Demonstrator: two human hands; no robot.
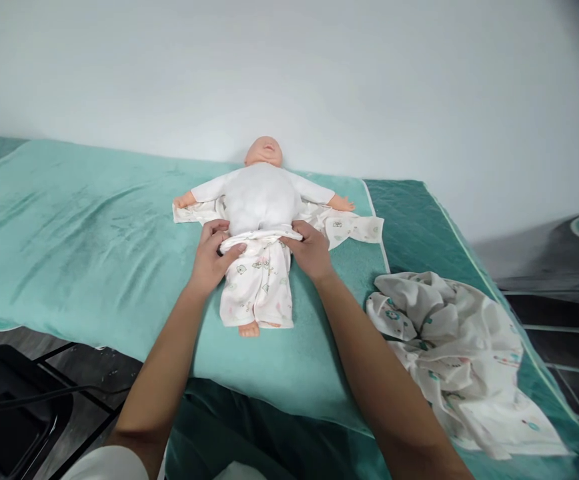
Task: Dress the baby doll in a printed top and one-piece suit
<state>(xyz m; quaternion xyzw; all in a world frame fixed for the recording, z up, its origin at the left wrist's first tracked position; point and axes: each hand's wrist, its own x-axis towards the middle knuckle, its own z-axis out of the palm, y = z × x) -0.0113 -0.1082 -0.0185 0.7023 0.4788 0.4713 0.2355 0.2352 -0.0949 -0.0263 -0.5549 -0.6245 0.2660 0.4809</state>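
A baby doll [262, 193] with a white cloth body lies on its back, head toward the wall and arms spread. Printed baby pants [262, 280] cover its legs, and one foot shows below the hem. My left hand [213, 255] grips the waistband on the left side, thumb over the fabric. On the other side my right hand [311, 248] pinches the waistband's right edge. Beneath the doll a printed baby shirt [354, 228] is laid out, its sleeves under the doll's arms; the middle is hidden by the body.
A green padded cover [94, 233] spreads over the bed against a white wall [289, 73]. At the right lies a crumpled printed cloth [459, 360]. A black chair [14, 407] stands at the lower left.
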